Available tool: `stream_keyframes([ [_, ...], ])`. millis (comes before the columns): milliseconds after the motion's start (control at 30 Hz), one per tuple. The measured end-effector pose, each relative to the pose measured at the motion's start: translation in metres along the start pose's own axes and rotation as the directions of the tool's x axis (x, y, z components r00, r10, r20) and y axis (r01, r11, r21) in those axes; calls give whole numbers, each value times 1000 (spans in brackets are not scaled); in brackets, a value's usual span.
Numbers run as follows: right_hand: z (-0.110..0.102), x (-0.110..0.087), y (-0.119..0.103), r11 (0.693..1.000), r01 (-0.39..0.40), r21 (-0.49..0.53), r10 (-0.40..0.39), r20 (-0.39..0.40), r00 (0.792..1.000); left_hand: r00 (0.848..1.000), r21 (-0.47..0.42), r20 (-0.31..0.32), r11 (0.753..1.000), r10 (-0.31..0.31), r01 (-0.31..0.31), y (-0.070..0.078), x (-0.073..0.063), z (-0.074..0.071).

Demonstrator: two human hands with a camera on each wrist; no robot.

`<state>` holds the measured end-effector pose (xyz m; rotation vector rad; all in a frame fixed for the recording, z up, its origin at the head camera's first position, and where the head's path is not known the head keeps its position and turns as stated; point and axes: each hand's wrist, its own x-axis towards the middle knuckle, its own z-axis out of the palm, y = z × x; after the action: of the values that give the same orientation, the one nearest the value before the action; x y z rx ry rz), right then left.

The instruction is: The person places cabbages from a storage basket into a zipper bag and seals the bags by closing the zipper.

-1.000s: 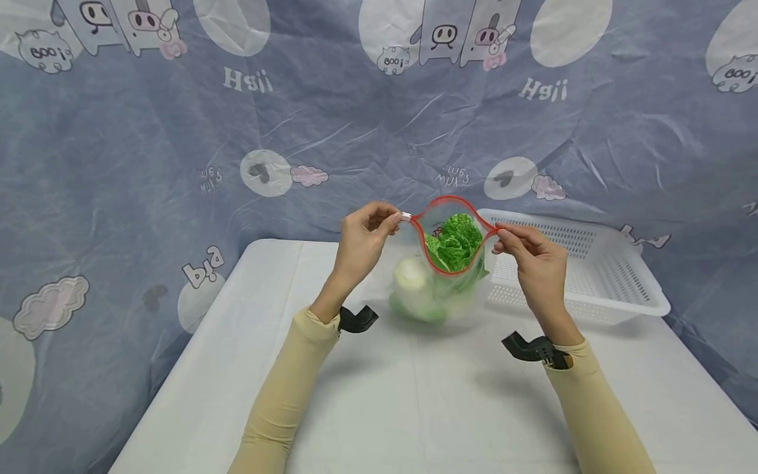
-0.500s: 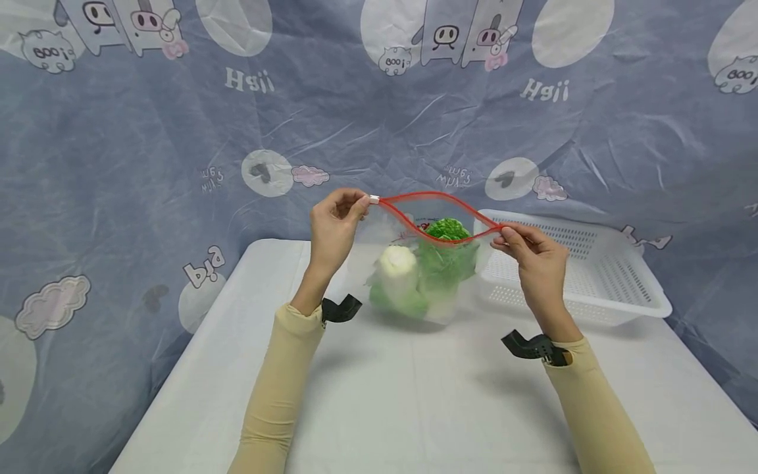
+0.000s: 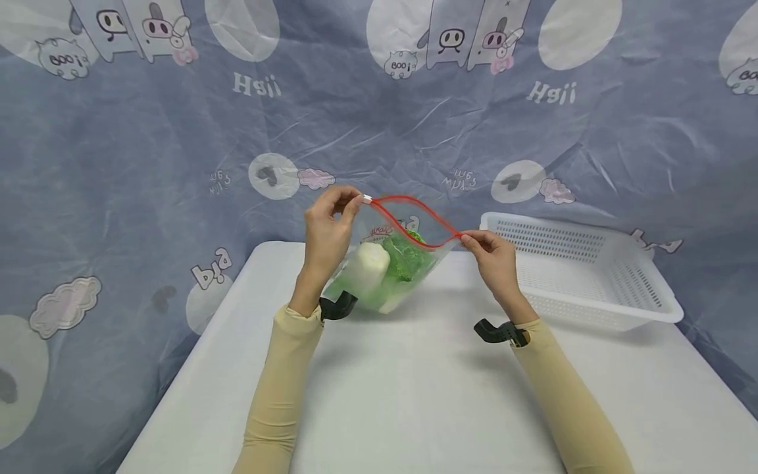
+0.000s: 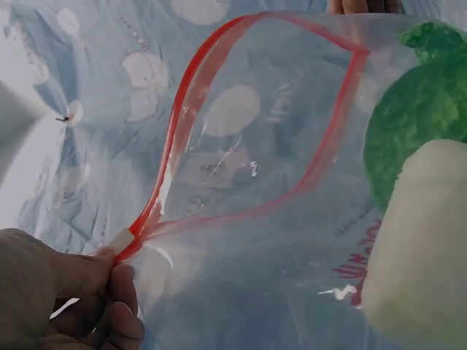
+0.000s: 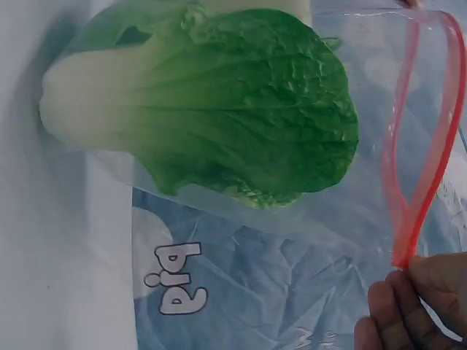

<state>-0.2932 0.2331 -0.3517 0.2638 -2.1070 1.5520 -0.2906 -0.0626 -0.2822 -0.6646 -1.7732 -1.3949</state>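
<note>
A clear zip bag (image 3: 379, 224) with a red zip rim hangs between my hands, its mouth gaping. Inside are a leafy green cabbage (image 5: 241, 109), pale at its stem, and a whitish rounded vegetable (image 4: 423, 248), perhaps a radish. My left hand (image 3: 328, 224) pinches the white slider (image 3: 367, 199) at the rim's left end. At the other end of the rim, my right hand (image 3: 491, 260) pinches the red corner between thumb and fingers. The bag leans, its lower part to the left; whether its bottom touches the table cannot be told.
A white perforated plastic basket (image 3: 592, 263) stands on the right of the white table (image 3: 403, 395). Behind the table hangs a blue-grey patterned cloth (image 3: 355, 118).
The left hand moved left with the slider, then nearly stopped. The right hand has since come left and slightly down. The bag and vegetables shifted left, and the bag tilted.
</note>
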Motion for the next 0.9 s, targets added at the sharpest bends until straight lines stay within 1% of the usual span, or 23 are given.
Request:
stream_keyframes([
  [33,0,1,0,997,22,-80,-22,-1,1000,1000,27,21,1000,6,-7,1,-1,0],
  [67,0,2,0,990,45,-134,-45,1,999,999,50,42,999,13,-16,2,-1,1],
  [100,0,3,-3,983,75,-165,-76,4,997,998,69,62,997,20,-24,4,-2,2],
  [167,1,5,-11,969,143,-201,-141,21,990,994,96,104,994,37,-47,6,-3,4],
  [233,3,6,-29,956,218,-196,-209,66,976,988,109,145,992,46,-62,10,-5,7],
  [333,10,5,-60,929,326,-177,-296,178,939,978,87,203,994,49,-68,15,-9,13],
  [433,21,5,-84,893,419,-166,-359,298,884,964,49,261,996,54,-70,21,-14,19],
  [500,28,6,-94,876,457,-154,-386,343,856,956,28,288,997,62,-73,25,-18,23],
  [533,30,6,-97,870,469,-148,-396,355,847,953,19,297,997,66,-75,27,-19,25],
  [600,33,5,-100,865,481,-139,-409,359,839,950,11,304,997,72,-79,29,-21,27],
  [700,34,4,-101,862,487,-142,-412,362,836,951,-2,304,998,64,-66,30,-23,30],
  [833,29,2,-95,858,482,-178,-388,390,835,947,1,321,1000,29,-31,29,-23,32],
  [900,26,2,-87,855,477,-205,-372,399,838,951,12,310,1000,6,-11,27,-21,30],
])
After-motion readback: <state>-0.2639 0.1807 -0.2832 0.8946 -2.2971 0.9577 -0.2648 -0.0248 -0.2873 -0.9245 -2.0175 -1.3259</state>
